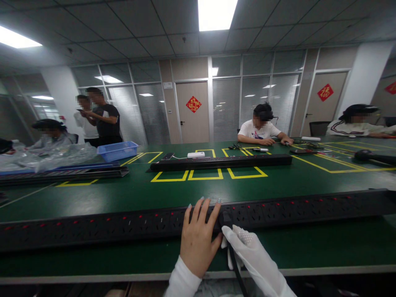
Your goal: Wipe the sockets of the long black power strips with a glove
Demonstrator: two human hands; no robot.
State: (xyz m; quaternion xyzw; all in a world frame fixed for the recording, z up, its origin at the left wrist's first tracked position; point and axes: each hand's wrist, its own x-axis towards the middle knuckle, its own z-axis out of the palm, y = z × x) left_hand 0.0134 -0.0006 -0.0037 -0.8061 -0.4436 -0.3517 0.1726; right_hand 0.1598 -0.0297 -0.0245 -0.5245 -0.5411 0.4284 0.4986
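Observation:
A long black power strip (pixel 93 226) with a row of sockets and small red lights lies across the near side of the green table. My left hand (pixel 198 239), bare, rests flat over its middle with the fingers stretched out. Just to the right, my right hand (pixel 246 245) in a white dotted glove is closed on a black plug (pixel 227 216) at one of the sockets. From the plug a thick black cable (pixel 235 268) runs down over the table's front edge. How deep the plug sits in the socket cannot be made out.
Another black power strip (pixel 222 162) lies farther back, with a white adapter (pixel 196 155) behind it. At the left are a blue basket (pixel 118 152), plastic bags (pixel 66 156) and stacked dark strips (pixel 62 174). Several people sit or stand around the far side.

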